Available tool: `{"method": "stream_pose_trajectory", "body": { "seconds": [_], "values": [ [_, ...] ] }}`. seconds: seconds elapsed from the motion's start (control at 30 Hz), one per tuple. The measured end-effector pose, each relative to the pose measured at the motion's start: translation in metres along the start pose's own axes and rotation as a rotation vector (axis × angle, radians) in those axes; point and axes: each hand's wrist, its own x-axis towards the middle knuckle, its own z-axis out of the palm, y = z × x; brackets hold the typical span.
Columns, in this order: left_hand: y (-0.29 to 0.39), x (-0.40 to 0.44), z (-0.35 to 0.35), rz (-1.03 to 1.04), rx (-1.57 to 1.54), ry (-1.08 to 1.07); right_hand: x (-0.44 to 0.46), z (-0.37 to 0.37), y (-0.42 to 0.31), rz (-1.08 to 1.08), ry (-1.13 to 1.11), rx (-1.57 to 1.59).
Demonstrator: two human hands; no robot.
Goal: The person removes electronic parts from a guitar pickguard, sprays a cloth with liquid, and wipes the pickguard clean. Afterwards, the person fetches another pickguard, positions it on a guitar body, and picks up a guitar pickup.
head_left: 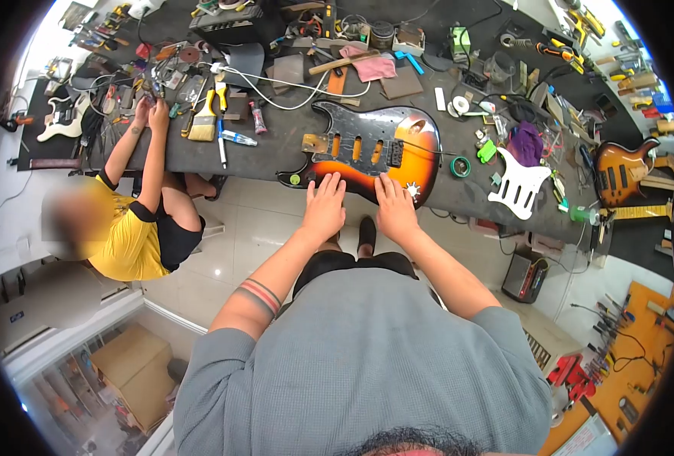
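Note:
A sunburst electric guitar body (418, 161) lies face up on the dark workbench, with no neck or pickguard fitted and its dark pickup cavities exposed. A bridge (395, 153) sits toward its right end, and a white sun-shaped sticker (412, 189) is near the lower edge. My left hand (325, 207) rests with outstretched fingers on the body's near edge, left of centre. Farther right along that edge, my right hand (395, 205) also lies with its fingers extended. Neither hand grips anything. A white pickguard (518, 185) lies to the right of the body.
On the left, a person in a yellow shirt (135, 239) works at the bench (276, 140). A paintbrush (202, 121), a tube (258, 118) and a white cable (299, 90) lie nearby. Green tape (460, 166) and a purple cloth (527, 143) are rightward. Another guitar (622, 173) stands far right.

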Motion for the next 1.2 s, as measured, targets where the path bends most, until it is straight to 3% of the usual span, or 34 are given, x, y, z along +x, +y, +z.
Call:
{"method": "stream_pose_trajectory", "body": {
  "seconds": [0.37,0.6,1.2],
  "values": [
    [-0.002,0.001,-0.002,-0.025,-0.02,-0.066,0.0,0.003,0.001,0.004,-0.02,-0.025],
    [0.007,-0.004,0.0,-0.053,0.056,-0.094,-0.006,0.013,0.003,-0.027,0.091,-0.035],
    [0.008,0.0,-0.004,-0.078,0.031,-0.135,-0.015,0.016,0.001,0.002,0.038,0.006]
  ]
}}
